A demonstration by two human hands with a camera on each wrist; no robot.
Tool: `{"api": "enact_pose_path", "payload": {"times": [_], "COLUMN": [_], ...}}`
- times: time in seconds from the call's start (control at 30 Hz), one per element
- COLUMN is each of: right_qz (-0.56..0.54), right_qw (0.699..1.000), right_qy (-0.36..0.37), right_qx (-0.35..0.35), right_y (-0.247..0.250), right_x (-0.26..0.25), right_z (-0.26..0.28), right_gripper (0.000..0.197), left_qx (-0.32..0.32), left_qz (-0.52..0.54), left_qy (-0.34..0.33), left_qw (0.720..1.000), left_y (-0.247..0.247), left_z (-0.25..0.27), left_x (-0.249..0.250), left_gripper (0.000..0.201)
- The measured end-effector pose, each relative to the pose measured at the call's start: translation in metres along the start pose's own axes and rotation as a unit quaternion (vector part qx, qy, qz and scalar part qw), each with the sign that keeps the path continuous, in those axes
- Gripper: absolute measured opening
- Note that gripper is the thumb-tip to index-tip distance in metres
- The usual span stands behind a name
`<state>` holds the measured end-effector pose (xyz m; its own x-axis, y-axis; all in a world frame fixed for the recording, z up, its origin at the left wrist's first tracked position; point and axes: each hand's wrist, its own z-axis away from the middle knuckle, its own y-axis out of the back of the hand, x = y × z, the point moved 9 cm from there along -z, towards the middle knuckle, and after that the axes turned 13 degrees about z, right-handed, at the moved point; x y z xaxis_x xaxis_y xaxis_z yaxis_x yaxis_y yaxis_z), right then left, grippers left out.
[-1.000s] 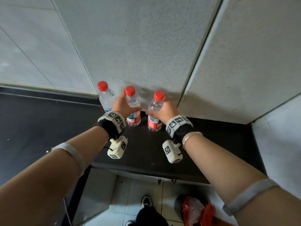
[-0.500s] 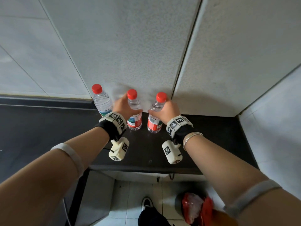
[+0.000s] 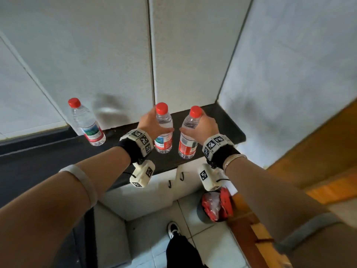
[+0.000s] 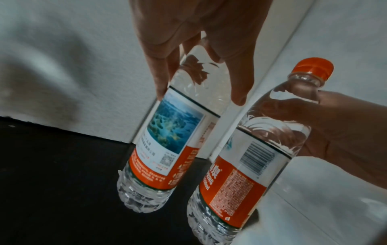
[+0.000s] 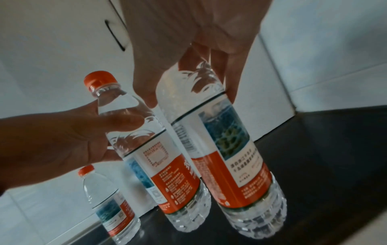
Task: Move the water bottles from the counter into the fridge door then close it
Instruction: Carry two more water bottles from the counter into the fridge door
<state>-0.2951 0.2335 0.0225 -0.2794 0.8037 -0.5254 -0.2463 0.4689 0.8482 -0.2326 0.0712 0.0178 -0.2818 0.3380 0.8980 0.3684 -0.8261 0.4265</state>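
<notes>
Head view: the fingers (image 3: 166, 130) of the left hand (image 3: 149, 123) were curled round the shoulder of the middle bottle (image 3: 163, 132), and the right hand (image 3: 204, 125) was wrapped likewise round the right-hand bottle (image 3: 188, 138). Both bottles were held upright, side by side but apart, with their bases apparently raised clear of the dark counter (image 3: 222, 120); in the wrist views their bottoms were seen above that surface rather than resting on it. A third bottle (image 3: 87, 122) was left standing untouched on the counter, well to the left, against the wall. Neither a fridge nor its door could be identified in any view. The task was therefore judged to be at an early stage: two bottles picked up, none yet stowed, and the carrying, a return for the third bottle, and the closing of the door all outstanding.
</notes>
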Motion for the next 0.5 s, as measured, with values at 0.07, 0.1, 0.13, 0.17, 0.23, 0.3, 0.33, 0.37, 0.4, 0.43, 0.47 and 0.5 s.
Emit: {"api": "enact_pose_path", "payload": {"times": [0.07,0.1,0.13,0.17,0.23,0.3,0.33,0.37,0.4,0.43,0.47,0.5], "right_qz": [0.001,0.005,0.007,0.006,0.005,0.009,0.013,0.017,0.016,0.015,0.013,0.011], "right_qw": [0.999,0.998,0.997,0.995,0.99,0.985,0.981,0.977,0.972,0.967,0.962,0.956], "right_qy": [-0.029,-0.045,-0.063,-0.082,-0.12,-0.151,-0.17,-0.186,-0.204,-0.221,-0.239,-0.258], "right_qx": [0.021,0.032,0.041,0.05,0.069,0.082,0.089,0.098,0.111,0.124,0.133,0.14], "right_y": [0.017,0.025,0.034,0.043,0.065,0.086,0.097,0.106,0.116,0.126,0.135,0.144], "right_x": [0.024,0.037,0.051,0.066,0.096,0.126,0.143,0.157,0.173,0.189,0.205,0.221], "right_z": [0.031,0.047,0.063,0.08,0.113,0.147,0.165,0.18,0.196,0.213,0.229,0.247], "right_gripper": [0.05,0.054,0.058,0.061,0.065,0.069,0.071,0.074,0.074,0.074,0.073,0.072], "left_qx": [-0.039,-0.058,-0.076,-0.095,-0.133,-0.176,-0.198,-0.218,-0.24,-0.26,-0.28,-0.297], "left_qz": [-0.004,0.0,0.004,0.008,0.01,0.002,-0.002,-0.001,-0.002,-0.006,-0.011,-0.014], "left_qy": [-0.018,-0.026,-0.032,-0.041,-0.062,-0.088,-0.1,-0.108,-0.117,-0.127,-0.138,-0.15], "left_qw": [0.999,0.998,0.997,0.995,0.989,0.981,0.975,0.97,0.964,0.957,0.95,0.943], "left_y": [-0.028,-0.044,-0.059,-0.075,-0.109,-0.145,-0.165,-0.181,-0.2,-0.219,-0.238,-0.258], "left_z": [0.021,0.032,0.042,0.054,0.075,0.099,0.112,0.124,0.138,0.153,0.168,0.182], "left_x": [0.014,0.022,0.029,0.037,0.054,0.074,0.084,0.091,0.1,0.108,0.115,0.123], "left_gripper": [0.068,0.069,0.068,0.067,0.062,0.056,0.056,0.056,0.056,0.056,0.054,0.053]}}
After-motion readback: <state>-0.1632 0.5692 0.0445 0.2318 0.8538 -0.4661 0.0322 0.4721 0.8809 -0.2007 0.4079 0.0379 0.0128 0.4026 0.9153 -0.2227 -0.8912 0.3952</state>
